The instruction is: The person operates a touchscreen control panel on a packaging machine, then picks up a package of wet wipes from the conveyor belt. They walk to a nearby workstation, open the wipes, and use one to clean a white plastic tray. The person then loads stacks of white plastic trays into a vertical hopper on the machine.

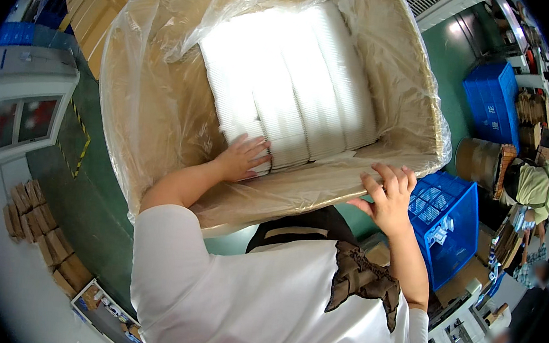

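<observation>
A large cardboard box (163, 108) lined with clear plastic film (146, 39) stands in front of me. Inside it lie rows of thin white ribbed pieces (293, 102), packed tightly on edge; their exact kind I cannot tell, as bright light washes out the far part. My left hand (243, 158) reaches over the near wall and lies on the near left end of the rows, its fingers spread. At the near right rim, my right hand (390, 197) hooks its fingers over the lined edge, with the thumb on the outer side.
Right of the box stands a blue plastic crate (460, 234) with small white items inside. Another blue crate (491, 101) and a brown drum (477, 158) are farther right, near people at work. Stacked cardboard (50, 238) lies at the left by the wall.
</observation>
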{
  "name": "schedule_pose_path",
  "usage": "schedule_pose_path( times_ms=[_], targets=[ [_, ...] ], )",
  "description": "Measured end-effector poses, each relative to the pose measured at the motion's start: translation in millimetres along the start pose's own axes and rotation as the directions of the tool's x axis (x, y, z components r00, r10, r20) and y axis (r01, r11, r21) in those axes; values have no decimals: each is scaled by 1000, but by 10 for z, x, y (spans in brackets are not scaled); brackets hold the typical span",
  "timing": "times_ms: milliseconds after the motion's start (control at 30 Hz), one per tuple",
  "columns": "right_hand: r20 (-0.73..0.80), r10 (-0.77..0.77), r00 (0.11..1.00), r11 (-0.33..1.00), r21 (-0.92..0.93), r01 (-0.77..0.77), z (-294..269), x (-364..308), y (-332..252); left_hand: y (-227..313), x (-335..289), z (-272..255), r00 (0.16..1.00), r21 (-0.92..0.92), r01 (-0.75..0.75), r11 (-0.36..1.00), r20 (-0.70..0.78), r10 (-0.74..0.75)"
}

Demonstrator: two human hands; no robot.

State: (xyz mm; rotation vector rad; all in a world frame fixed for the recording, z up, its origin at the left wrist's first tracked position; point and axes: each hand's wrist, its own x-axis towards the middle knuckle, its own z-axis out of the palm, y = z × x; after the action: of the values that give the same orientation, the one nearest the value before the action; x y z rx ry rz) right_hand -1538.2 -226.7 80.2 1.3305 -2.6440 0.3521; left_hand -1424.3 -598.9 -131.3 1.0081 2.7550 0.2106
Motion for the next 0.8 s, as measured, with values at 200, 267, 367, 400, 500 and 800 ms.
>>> schedule_pose_path(
  times_ms=[200,267,367,400,500,800],
  targets=[
    [-24,11,1000,1000,0,-11,3,-13,-5,-100,-370,34,992,48,-14,999,125,8],
    [-34,14,999,1000,-9,-15,-14,12,-17,-37,-460,57,991,84,33,996,127,-44],
    [-43,18,999,1000,-9,-19,-7,2,-12,68,-482,3,919,-5,317,948,251,-305],
    [-43,21,999,1000,-8,-21,-9,0,-11,93,-477,-17,855,-45,444,895,320,-408],
    [-39,20,999,1000,-12,-20,-34,-4,-13,125,-533,-27,830,-264,558,787,160,-535],
    [-61,10,998,1000,-1,-11,-36,-7,-12,55,-473,-276,829,-269,553,788,269,-490]
  ],
)
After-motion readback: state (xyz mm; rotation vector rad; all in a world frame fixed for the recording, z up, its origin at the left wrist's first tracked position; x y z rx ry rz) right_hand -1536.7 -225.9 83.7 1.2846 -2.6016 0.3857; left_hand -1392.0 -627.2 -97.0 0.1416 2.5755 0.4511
